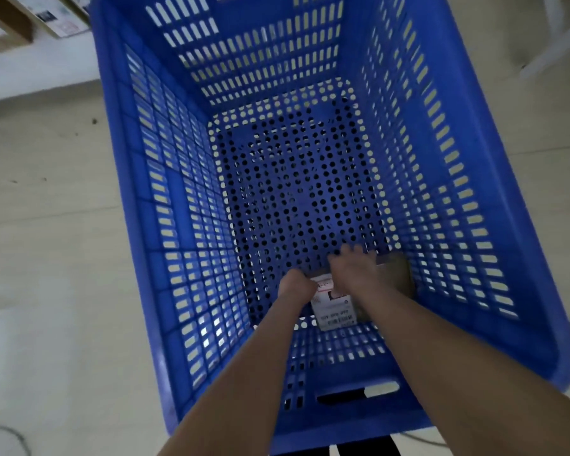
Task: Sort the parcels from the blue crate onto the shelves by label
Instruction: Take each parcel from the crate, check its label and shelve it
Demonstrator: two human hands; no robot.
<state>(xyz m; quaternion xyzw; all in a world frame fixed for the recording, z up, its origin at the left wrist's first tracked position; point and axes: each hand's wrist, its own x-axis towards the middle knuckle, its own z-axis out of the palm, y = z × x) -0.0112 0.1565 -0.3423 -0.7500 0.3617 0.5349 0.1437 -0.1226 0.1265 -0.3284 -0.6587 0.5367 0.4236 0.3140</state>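
Parcel (336, 311): a brown cardboard box with a white printed label facing up. It lies on the perforated floor of the blue crate (178, 225), in the near right corner, against the wall closest to you. Your left hand (295, 286) has its fingers curled round the parcel's left edge, beside the label. Your right hand (352, 268) lies over the parcel's top. Its fingers appear spread toward the far edge, but motion blur hides whether they grip. Both forearms reach down over the crate's near rim. The crate stands on a pale floor (46, 225). Labelled cardboard boxes (46, 14) sit beyond its far left corner.
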